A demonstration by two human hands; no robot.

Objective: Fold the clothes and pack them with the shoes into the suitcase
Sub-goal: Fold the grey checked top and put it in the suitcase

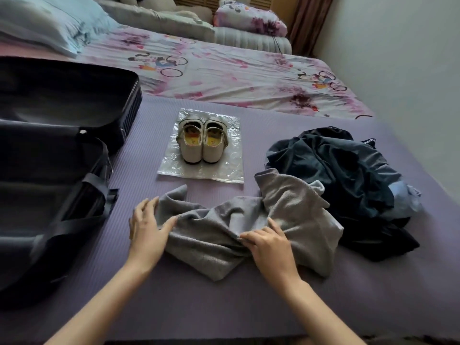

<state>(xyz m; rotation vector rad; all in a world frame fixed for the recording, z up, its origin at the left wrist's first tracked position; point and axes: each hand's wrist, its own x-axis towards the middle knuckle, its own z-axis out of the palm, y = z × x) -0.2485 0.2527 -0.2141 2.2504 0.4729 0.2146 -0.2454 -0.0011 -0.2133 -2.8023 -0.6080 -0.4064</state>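
A crumpled grey garment (281, 215) lies on the purple mat (224, 302) in front of me. My left hand (146, 225) touches its left end with fingers spread and fairly straight. My right hand (267, 242) pinches a fold of the grey cloth near its middle. A pair of pale shoes (202, 140) stands on a clear plastic bag (171, 168) beyond the garment. To the right is a pile of dark clothes (343, 170) with a bit of light blue cloth (403, 197). An open black suitcase (49, 170) lies at the left.
Behind the mat stretches a floral bedsheet (236, 75), with a light blue pillow (49, 23) at the far left and a patterned cushion (249, 18) at the back. A white wall (410, 58) runs along the right side.
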